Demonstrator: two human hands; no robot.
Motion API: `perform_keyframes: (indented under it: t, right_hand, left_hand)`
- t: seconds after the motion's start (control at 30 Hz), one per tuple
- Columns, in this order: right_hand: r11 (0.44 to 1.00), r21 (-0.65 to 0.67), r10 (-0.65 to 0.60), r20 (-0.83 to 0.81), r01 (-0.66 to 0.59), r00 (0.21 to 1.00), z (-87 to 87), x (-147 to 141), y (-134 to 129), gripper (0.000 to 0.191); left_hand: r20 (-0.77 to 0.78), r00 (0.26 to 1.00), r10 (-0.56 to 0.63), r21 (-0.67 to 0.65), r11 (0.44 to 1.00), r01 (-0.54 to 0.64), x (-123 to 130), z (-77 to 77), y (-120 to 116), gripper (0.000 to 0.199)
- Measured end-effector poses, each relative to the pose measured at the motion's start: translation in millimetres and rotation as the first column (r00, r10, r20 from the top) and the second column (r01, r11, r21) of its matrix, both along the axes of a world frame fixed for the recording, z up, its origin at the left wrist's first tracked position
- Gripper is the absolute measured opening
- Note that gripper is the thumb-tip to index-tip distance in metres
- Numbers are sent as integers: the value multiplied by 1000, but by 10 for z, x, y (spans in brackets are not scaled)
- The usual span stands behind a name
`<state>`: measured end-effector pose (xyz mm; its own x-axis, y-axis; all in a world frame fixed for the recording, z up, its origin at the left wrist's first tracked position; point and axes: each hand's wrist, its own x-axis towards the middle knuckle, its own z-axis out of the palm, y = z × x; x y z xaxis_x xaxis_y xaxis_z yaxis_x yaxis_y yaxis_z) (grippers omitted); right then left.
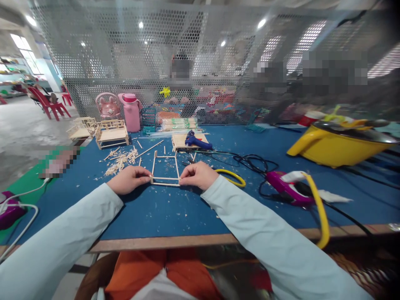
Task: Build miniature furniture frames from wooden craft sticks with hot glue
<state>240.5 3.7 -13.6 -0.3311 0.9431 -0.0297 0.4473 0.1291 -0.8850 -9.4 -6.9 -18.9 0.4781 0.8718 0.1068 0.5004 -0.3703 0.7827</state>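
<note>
A small frame of thin pale wooden sticks (165,179) stands on the blue table between my hands. My left hand (129,179) pinches its near left corner. At the near right corner, my right hand (199,175) grips the frame between thumb and fingers. Pliers, partly hidden, lie just beyond my right hand. Loose sticks and offcuts (121,161) are scattered behind my left hand. A blue glue gun (198,141) rests on a flat wooden piece (179,141) beyond the frame.
Two little wooden models (112,133) (81,128) stand at the back left, near a pink bottle (131,114). To the right are a purple power strip (289,189), black cables, a yellow strap (320,212) and a yellow pot (337,146). A perforated metal screen (125,62) rises behind.
</note>
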Motion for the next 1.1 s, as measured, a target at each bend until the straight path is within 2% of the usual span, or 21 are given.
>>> perform_keyframes:
  t: [0.1,0.37,0.57,0.77,0.93,1.1]
  right_hand:
    - [1000,-24,17,-6,-17,1000,-12,0,5,15]
    - [997,-29,65,-13,-66,998,-24,-5,6,16]
    - [986,33,159,60,-161,986,-14,12,3,11]
    - [960,89,249,150,-264,957,-29,43,31,15]
    - [941,140,276,208,-308,938,-43,59,40,17]
    - [942,130,280,209,-310,937,-52,66,34,16]
  left_hand:
    - [-35,998,-54,-42,998,52,-13,-14,4,27]
    - [-102,994,31,29,999,-28,3,-26,21,22]
    - [-77,997,17,-2,1000,-17,0,-31,26,23]
    - [-51,998,23,-27,999,-25,6,-35,23,24]
    - [-49,999,24,-21,999,-25,0,-51,27,26]
    - [-50,999,12,-44,999,-14,2,-47,30,23]
